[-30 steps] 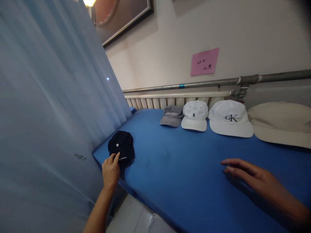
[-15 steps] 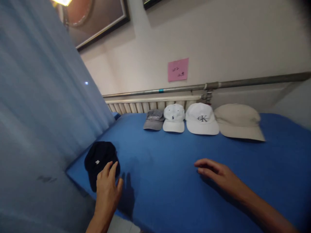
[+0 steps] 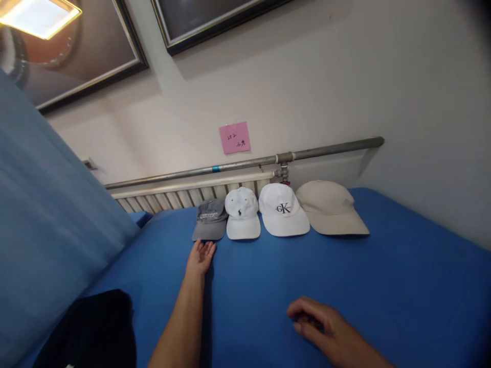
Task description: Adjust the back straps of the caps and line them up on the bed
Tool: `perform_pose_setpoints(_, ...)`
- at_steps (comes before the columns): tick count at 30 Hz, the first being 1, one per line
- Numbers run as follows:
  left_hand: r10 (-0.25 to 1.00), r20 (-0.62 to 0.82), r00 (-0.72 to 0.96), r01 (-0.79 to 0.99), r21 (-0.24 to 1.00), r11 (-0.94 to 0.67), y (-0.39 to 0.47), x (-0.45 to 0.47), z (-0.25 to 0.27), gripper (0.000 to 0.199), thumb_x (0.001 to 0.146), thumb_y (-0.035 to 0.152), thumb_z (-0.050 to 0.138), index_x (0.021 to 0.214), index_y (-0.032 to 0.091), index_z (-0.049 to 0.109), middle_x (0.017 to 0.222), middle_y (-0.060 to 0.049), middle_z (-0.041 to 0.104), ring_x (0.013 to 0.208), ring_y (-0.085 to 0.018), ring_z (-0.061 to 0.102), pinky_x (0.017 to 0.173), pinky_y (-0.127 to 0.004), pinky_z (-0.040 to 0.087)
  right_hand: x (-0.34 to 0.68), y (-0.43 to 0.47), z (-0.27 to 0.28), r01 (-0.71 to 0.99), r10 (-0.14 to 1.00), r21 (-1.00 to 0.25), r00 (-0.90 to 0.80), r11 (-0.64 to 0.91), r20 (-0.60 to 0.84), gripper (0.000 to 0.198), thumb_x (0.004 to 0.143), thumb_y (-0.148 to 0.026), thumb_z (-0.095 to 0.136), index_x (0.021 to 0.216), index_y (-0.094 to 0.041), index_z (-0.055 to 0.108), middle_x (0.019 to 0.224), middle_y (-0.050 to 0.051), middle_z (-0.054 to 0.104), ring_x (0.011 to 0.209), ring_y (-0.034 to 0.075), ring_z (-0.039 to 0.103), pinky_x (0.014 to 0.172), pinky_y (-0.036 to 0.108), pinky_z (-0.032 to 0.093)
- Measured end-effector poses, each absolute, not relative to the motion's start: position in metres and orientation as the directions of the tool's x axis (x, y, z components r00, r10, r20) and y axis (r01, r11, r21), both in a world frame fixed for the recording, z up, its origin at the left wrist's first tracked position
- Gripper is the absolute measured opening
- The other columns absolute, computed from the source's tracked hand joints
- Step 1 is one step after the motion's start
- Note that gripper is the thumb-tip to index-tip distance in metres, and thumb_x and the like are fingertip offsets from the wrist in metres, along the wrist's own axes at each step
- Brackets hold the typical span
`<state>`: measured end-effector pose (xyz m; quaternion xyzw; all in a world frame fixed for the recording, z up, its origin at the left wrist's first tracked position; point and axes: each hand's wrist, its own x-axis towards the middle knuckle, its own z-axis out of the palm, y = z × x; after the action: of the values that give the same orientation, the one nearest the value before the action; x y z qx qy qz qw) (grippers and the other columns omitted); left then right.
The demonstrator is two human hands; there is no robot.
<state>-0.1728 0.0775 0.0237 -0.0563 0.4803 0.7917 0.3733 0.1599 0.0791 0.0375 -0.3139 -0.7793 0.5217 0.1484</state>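
My left hand (image 3: 201, 256) reaches out palm up, its fingers stretched to the front edge of the brim of a grey baseball cap (image 3: 210, 219). The fingers are apart and not closed round the brim. My right hand (image 3: 316, 322) hovers over the blue sheet with fingers loosely curved and holds nothing. Beside the grey cap, in a row, sit a white cap with a small dark logo (image 3: 242, 212), a white cap with CK letters (image 3: 283, 209) and a larger beige cap (image 3: 330, 207). A black cap (image 3: 95, 327) lies at the lower left, partly out of view.
A blue-covered bed (image 3: 245, 286) spans the view. Behind it run a radiator (image 3: 172, 198) and a metal pipe (image 3: 245, 164). A blue curtain (image 3: 46, 220) hangs at the left. On the wall are a pink note (image 3: 235, 137) and framed pictures (image 3: 86, 56).
My left hand has moved from the black cap forward and right to the grey cap's brim. The view has turned to the right. My right hand stays over the bed, its fingers slightly more curved.
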Motion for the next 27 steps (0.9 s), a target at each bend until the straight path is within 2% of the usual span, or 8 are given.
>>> perform_pose_setpoints(8, 0.478, -0.428, -0.767, -0.634, 0.616, -0.468, 0.109, -0.21, 0.009, 0.024, 0.091, 0.027, 0.055, 0.111, 0.013, 0.058, 0.103, -0.007, 0.064, 0.081, -0.016, 0.063, 0.07, -0.033, 0.055, 0.158, 0.086, 0.027, 0.385, 0.624, -0.862, -0.774, 0.329, -0.107, 0.017, 0.08, -0.03, 0.047, 0.082, -0.021, 0.061, 0.082, 0.004, 0.06, 0.075, 0.017, 0.056, 0.07, 0.027, 0.044)
perform_pose_setpoints(11, 0.495, -0.354, -0.793, -0.598, 0.609, -0.521, 0.076, -0.202, 0.005, 0.019, 0.086, 0.007, 0.052, 0.101, 0.016, 0.061, 0.095, -0.002, 0.067, 0.078, -0.013, 0.063, 0.072, -0.029, 0.053, 0.158, 0.084, 0.029, 0.375, 0.633, -0.87, -0.768, 0.322, -0.096, 0.016, 0.08, -0.027, 0.047, 0.082, -0.021, 0.061, 0.082, 0.003, 0.06, 0.073, 0.016, 0.055, 0.067, 0.027, 0.042)
perform_pose_setpoints(13, 0.527, -0.309, -0.792, -0.589, 0.615, -0.524, 0.05, -0.191, 0.007, 0.037, 0.071, -0.007, 0.049, 0.09, 0.021, 0.063, 0.085, 0.004, 0.068, 0.075, -0.01, 0.064, 0.074, -0.024, 0.051, 0.157, 0.082, 0.031, 0.357, 0.645, -0.889, -0.758, 0.285, -0.097, 0.015, 0.079, -0.027, 0.049, 0.081, -0.021, 0.062, 0.082, 0.002, 0.06, 0.074, 0.016, 0.055, 0.068, 0.027, 0.042)
perform_pose_setpoints(15, 0.58, -0.261, -0.772, -0.592, 0.627, -0.506, 0.027, -0.177, 0.012, 0.043, 0.058, -0.01, 0.047, 0.082, 0.022, 0.064, 0.077, 0.005, 0.069, 0.072, -0.01, 0.065, 0.075, -0.025, 0.05, 0.157, 0.082, 0.033, 0.328, 0.662, -0.922, -0.741, 0.206, -0.115, 0.015, 0.078, -0.029, 0.052, 0.083, -0.02, 0.063, 0.08, 0.002, 0.061, 0.075, 0.016, 0.055, 0.07, 0.027, 0.042)
perform_pose_setpoints(18, 0.659, -0.225, -0.718, -0.616, 0.647, -0.45, 0.004, -0.152, 0.02, 0.033, 0.055, -0.007, 0.054, 0.073, 0.019, 0.064, 0.073, 0.002, 0.07, 0.071, -0.014, 0.065, 0.071, -0.026, 0.051, 0.158, 0.082, 0.032, 0.235, 0.687, -0.972, -0.708, 0.01, -0.164, 0.029, 0.074, -0.031, 0.059, 0.101, -0.02, 0.063, 0.082, 0.002, 0.062, 0.069, 0.014, 0.054, 0.066, 0.028, 0.043)
perform_pose_setpoints(20, 0.751, -0.163, -0.64, -0.593, 0.727, -0.347, -0.004, -0.133, 0.025, 0.02, 0.056, 0.001, 0.064, 0.067, 0.017, 0.062, 0.069, 0.001, 0.069, 0.066, -0.015, 0.064, 0.064, -0.024, 0.05, 0.161, 0.083, 0.031, 0.087, 0.689, -0.983, -0.704, -0.16, -0.175, 0.045, 0.07, -0.029, 0.063, 0.114, -0.023, 0.059, 0.104, 0.006, 0.063, 0.073, 0.014, 0.055, 0.064, 0.027, 0.043)
perform_pose_setpoints(23, 0.897, -0.04, -0.44, -0.467, 0.863, -0.19, -0.009, -0.106, 0.033, 0.023, 0.052, 0.011, 0.076, 0.055, 0.017, 0.054, 0.055, 0.004, 0.059, 0.052, -0.011, 0.054, 0.051, -0.02, 0.044, 0.165, 0.083, 0.031, -0.18, 0.649, -0.92, -0.755, -0.348, -0.098, 0.061, 0.062, -0.022, 0.066, 0.121, -0.025, 0.054, 0.125, 0.009, 0.056, 0.094, 0.019, 0.058, 0.064, 0.026, 0.045)
perform_pose_setpoints(27, 0.954, -0.034, -0.299, -0.41, 0.907, -0.097, -0.001, -0.082, 0.045, 0.032, 0.048, 0.016, 0.079, 0.046, 0.016, 0.048, 0.049, 0.002, 0.052, 0.049, -0.011, 0.049, 0.049, -0.022, 0.042, 0.168, 0.083, 0.037, -0.352, 0.644, -0.814, -0.764, -0.462, -0.035, 0.068, 0.056, -0.013, 0.067, 0.122, -0.025, 0.055, 0.115, 0.005, 0.063, 0.095, 0.019, 0.06, 0.076, 0.029, 0.047)
